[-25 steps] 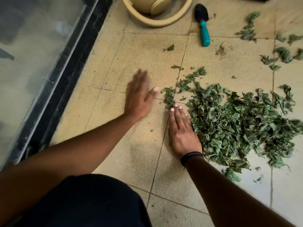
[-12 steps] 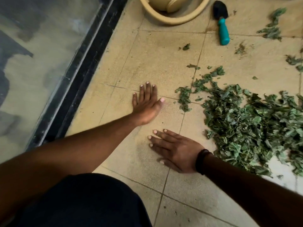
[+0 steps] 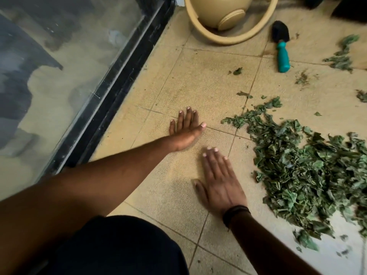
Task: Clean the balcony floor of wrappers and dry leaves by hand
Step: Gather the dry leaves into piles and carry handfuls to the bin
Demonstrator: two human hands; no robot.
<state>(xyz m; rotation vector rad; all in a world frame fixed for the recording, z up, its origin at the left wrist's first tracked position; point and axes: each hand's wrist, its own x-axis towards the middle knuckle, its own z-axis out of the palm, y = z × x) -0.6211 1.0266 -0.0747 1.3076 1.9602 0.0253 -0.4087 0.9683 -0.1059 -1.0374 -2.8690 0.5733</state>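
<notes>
Both hands flat on the balcony floor [image 3: 198,80]
Left hand [image 3: 185,131] and right hand [image 3: 219,181] lie spread wide, holding nothing; the dry leaves [image 3: 309,171] sit heaped just right of them.

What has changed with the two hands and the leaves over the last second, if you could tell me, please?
The right hand has drawn back from the edge of the leaf pile onto bare tile and lies flat, open and empty. The left hand, raised and blurred a second ago, has settled flat on the floor. Neither took hold of anything. The pile, the scattered leaves, the trowel and the beige pot appear unmoved.
</notes>
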